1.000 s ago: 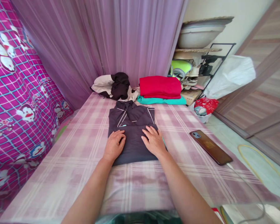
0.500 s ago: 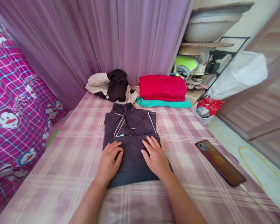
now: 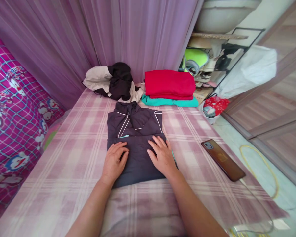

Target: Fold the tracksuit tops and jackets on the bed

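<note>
A dark grey jacket (image 3: 140, 164) with white piping lies folded on the checked bedspread, its collar pointing away from me and its lower part turned up over the front. My left hand (image 3: 115, 161) rests flat on the left side of the folded part, fingers stretched out. On the right side lies my right hand (image 3: 161, 156), palm down with its fingers spread. Neither hand grips the cloth. A small strip of teal shows at the fold and along the right edge.
Behind the jacket are a crumpled black and beige garment (image 3: 120, 82) and a folded red cloth (image 3: 169, 84) on a teal one (image 3: 170, 101). A phone (image 3: 223, 160) with a cable lies at right. A purple curtain (image 3: 138, 36) hangs behind; a rack (image 3: 249, 49) stands back right.
The view has tilted down and shifted slightly, so everything sits higher in the picture. Both hands stay at the same places on the jacket, which looks unchanged.
</note>
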A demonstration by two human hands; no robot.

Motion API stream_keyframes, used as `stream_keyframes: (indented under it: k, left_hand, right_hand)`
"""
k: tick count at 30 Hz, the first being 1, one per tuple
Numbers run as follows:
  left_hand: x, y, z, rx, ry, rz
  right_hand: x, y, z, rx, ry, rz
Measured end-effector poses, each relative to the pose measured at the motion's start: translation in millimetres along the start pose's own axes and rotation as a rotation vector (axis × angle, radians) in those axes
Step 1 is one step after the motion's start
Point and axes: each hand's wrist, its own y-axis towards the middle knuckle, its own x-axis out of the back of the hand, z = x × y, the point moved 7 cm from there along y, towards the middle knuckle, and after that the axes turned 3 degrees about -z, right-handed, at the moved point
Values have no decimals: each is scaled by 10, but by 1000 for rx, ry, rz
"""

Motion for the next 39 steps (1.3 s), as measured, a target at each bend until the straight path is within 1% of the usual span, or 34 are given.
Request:
stream_keyframes:
  k: [12, 19, 21, 25, 27, 30, 35, 37, 39]
  left_hand:
    - [-13, 30, -121, -22, 65, -1]
    - [-38, -50, -178, -18, 129, 77]
    - [-4, -98, -206, -39, 147, 54]
    - [104, -215, -268, -108, 136, -40]
    - [135, -256, -252, -97, 111, -51]
    - [140, -263, -207, -74, 84, -36]
    - [92, -204, -169, -109, 111, -39]
    - [60, -189, -130, -103, 117, -19]
    - [30, -186, -73, -98, 108, 28]
  right_hand:
    - [-46, 38, -38, 15, -28, -38]
    - [-23, 28, 24, 16, -84, -32]
    - [-18, 30, 34, 21, -93, -45]
    - [-31, 39, 32, 33, -91, -69]
    - [-32, 42, 28, 37, -84, -85]
    - [-31, 41, 29, 36, -76, -88]
    - [-10, 26, 55, 12, -89, -58]
    - [-1, 28, 64, 6, -87, -44]
    - [-6, 42, 50, 8, -69, -19]
